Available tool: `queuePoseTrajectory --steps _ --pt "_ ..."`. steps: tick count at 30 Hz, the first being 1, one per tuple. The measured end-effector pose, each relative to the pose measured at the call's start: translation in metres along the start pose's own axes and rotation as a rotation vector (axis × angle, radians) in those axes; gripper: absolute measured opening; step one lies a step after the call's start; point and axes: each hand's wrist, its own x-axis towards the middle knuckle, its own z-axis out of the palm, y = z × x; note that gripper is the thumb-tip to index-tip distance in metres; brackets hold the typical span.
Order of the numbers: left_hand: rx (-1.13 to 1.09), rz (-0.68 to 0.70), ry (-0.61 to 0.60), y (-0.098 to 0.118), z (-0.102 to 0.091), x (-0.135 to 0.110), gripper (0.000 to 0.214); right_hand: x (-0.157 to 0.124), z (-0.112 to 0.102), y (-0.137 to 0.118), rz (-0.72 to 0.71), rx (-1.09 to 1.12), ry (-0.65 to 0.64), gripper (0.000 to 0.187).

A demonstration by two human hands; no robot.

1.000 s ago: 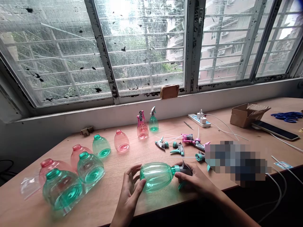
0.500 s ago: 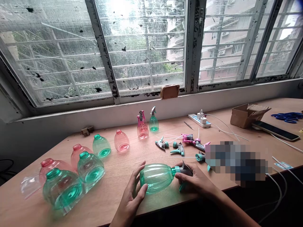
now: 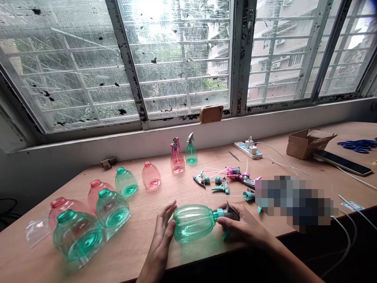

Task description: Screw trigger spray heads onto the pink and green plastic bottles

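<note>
A clear green spray bottle [image 3: 194,224] lies on its side above the front of the table, its neck toward the right. My right hand [image 3: 243,222] is closed round its grey spray head [image 3: 231,213], next to the teal collar; part of the trigger shows below the fingers. At the bottle's base is my left hand [image 3: 161,236], open, with fingers stretched and the thumb close beside the plastic. Whether it touches the base I cannot tell. Beyond the bottle lie loose spray heads, among them a teal-and-grey one [image 3: 222,185] and a pink-and-grey one [image 3: 234,171].
Several bottles without heads stand at left, including a green one [image 3: 78,239] and a pink one [image 3: 151,177]. Headed bottles, pink [image 3: 177,159] and green [image 3: 191,153], stand by the wall. A power strip [image 3: 248,150], cardboard box [image 3: 306,143] and phone [image 3: 343,162] lie at right.
My left hand has loosened from round the bottle's base and drawn slightly left, its thumb swinging up. My right hand keeps its hold on the spray head.
</note>
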Motion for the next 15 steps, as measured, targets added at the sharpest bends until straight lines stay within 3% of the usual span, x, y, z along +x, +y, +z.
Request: queuePoseTrajectory --steps 3,10,15 --pt "0.042 -0.056 -0.030 -0.0031 -0.0018 0.0014 0.056 0.0004 0.0008 -0.0010 0.001 -0.005 -0.005 0.042" --pt "0.023 0.046 -0.086 -0.0040 -0.0029 -0.0023 0.059 0.0002 -0.0003 0.0012 0.002 0.001 -0.010 0.041" --pt "0.007 0.031 -0.099 -0.0011 0.0010 -0.0046 0.064 0.0014 -0.0002 0.0037 0.016 0.010 0.008 0.042"
